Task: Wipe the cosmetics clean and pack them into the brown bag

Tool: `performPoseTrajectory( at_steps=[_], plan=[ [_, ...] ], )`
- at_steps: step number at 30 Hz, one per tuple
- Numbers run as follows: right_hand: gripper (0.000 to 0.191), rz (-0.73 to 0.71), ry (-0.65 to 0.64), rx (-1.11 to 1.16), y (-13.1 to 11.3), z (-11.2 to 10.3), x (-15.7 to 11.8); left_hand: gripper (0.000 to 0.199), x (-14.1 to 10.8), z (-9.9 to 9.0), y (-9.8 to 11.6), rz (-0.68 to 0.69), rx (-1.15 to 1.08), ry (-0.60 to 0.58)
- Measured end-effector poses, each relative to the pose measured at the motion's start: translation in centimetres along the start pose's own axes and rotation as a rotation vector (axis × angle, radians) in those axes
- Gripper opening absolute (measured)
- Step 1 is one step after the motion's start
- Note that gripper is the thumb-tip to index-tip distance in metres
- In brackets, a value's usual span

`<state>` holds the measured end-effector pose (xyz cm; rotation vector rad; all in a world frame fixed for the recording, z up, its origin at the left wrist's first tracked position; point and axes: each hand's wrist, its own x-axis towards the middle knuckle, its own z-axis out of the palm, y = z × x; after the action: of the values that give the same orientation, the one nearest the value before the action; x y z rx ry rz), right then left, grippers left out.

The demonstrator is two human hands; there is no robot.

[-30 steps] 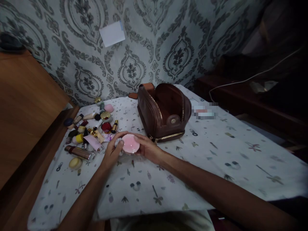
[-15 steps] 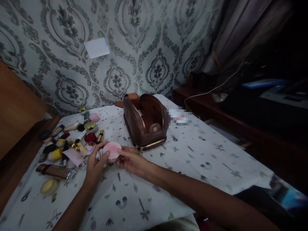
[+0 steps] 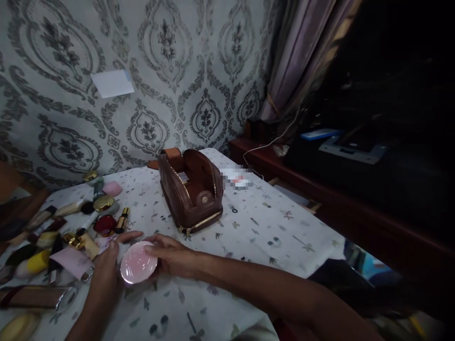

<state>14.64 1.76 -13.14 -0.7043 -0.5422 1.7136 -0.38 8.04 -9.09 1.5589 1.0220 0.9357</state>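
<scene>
A round pink compact [image 3: 138, 262] with a shiny lid is held by my right hand [image 3: 174, 255], its thumb on top and its fingers at the right edge. My left hand [image 3: 108, 265] is close against the compact's left side, fingers reaching behind it; whether it grips anything is unclear. Beyond them stands a brown leather bag [image 3: 192, 189], unzipped and open at the top, its inside visible. To the left lie a pink tube [image 3: 73, 261], a red jar [image 3: 104, 224], a small gold and black bottle [image 3: 122, 220] and several other cosmetics.
A patterned cloth [image 3: 249, 246] covers the table. White paper [image 3: 112, 84] is on the patterned wall behind. A blurred-out item [image 3: 236, 177] lies right of the bag. At the right are a dark red ledge [image 3: 277, 168], a thin cable and a partly open drawer [image 3: 293, 195].
The view has shifted right and closer. The compact has turned and tilted, its pink lid now showing larger. My left fingers have loosened and spread away from its top.
</scene>
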Motion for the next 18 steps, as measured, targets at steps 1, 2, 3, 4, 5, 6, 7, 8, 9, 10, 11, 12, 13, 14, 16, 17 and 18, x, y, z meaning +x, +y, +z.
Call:
performPoseTrajectory(
  at_steps=[1,2,3,4,5,6,7,8,9,10,11,12,13,14,16,17,18],
  plan=[
    [0.073,0.011,0.016,-0.009,0.1,0.0,0.1,0.067,0.0,0.0,0.0,-0.035,-0.012,-0.012],
    [0.070,0.022,0.020,-0.016,0.1,0.0,0.1,0.069,0.0,0.1,0.0,-0.078,-0.030,-0.025],
    [0.068,0.030,0.015,-0.018,0.1,0.1,0.1,0.071,0.0,0.1,-0.2,-0.115,-0.049,-0.041],
    [0.065,0.026,0.010,-0.009,0.0,0.2,0.0,0.071,0.1,0.2,-0.5,-0.137,-0.057,-0.054],
    [0.062,0.006,-0.003,0.007,-0.1,0.4,-0.2,0.070,0.1,0.2,-0.8,-0.145,-0.053,-0.059],
    [0.060,-0.024,-0.025,0.028,-0.3,0.7,-0.4,0.067,0.2,0.2,-1.2,-0.141,-0.041,-0.056],
    [0.059,-0.056,-0.055,0.050,-0.5,1.0,-0.5,0.064,0.3,0.2,-1.5,-0.130,-0.023,-0.051],
    [0.059,-0.090,-0.082,0.072,-0.6,1.2,-0.7,0.060,0.3,0.2,-1.8,-0.114,-0.002,-0.040],
    [0.059,-0.116,-0.104,0.093,-0.8,1.4,-0.8,0.056,0.3,0.1,-2.1,-0.100,0.016,-0.028],
    [0.060,-0.121,-0.114,0.111,-0.9,1.5,-0.8,0.053,0.3,0.1,-2.2,-0.081,0.034,-0.030],
    [0.059,-0.103,-0.099,0.132,-0.9,1.6,-0.7,0.050,0.2,0.1,-2.1,-0.057,0.052,-0.044],
    [0.057,-0.074,-0.047,0.163,-1.0,1.6,-0.6,0.049,0.1,0.1,-2.0,-0.030,0.065,-0.067],
    [0.053,-0.037,0.028,0.200,-1.0,1.5,-0.4,0.048,-0.1,0.2,-1.7,0.000,0.082,-0.099],
    [0.049,0.011,0.110,0.239,-1.1,1.5,-0.2,0.048,-0.3,0.4,-1.4,0.033,0.100,-0.129],
    [0.050,0.113,0.240,0.314,-1.2,1.5,0.2,0.046,-0.8,0.8,-0.8,0.106,0.143,-0.160],
    [0.054,0.147,0.270,0.348,-1.4,1.6,0.3,0.044,-1.0,1.0,-0.5,0.147,0.167,-0.155],
    [0.058,0.172,0.278,0.378,-1.6,1.7,0.3,0.041,-1.2,1.2,-0.4,0.197,0.200,-0.146]
  ],
)
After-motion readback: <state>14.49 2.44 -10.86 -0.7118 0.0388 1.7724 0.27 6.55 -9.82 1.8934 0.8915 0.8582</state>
